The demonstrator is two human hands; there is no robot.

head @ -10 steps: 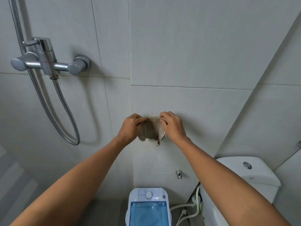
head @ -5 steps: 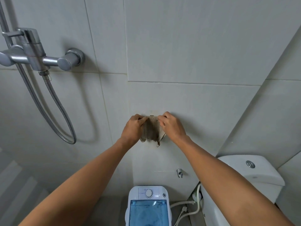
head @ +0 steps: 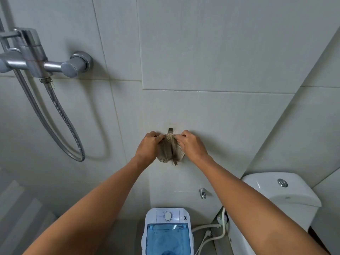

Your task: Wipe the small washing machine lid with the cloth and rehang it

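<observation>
Head view, cloth at the wall hook. My left hand (head: 150, 147) and right hand (head: 191, 146) both pinch the top edge of the cloth (head: 170, 150), fingers curled into the fabric, one on each side; the cloth hangs bunched between them against the tiled wall (head: 220, 52), its upper edge just below the hook (head: 170, 130); a frayed thread dangles from its lower edge. Whether the cloth is caught on the hook or only held up to it cannot be told, since the fabric hides the hook's lower end. The washer (head: 167, 232) stands well below on the floor, its blue lid (head: 166, 238) closed and nothing on it; no streaks or wet patches can be made out at this size, so I judge, but cannot confirm, that the wiping is done. By this reading the task is in its last step, the rehanging; what is left is to seat the cloth on the hook, let go with both hands, and see that it hangs by itself. Also in view: shower mixer (head: 36, 59) with hose (head: 62, 116) at left; toilet cistern (head: 279, 192) at right; a small tap (head: 202, 192) above the washer.
</observation>
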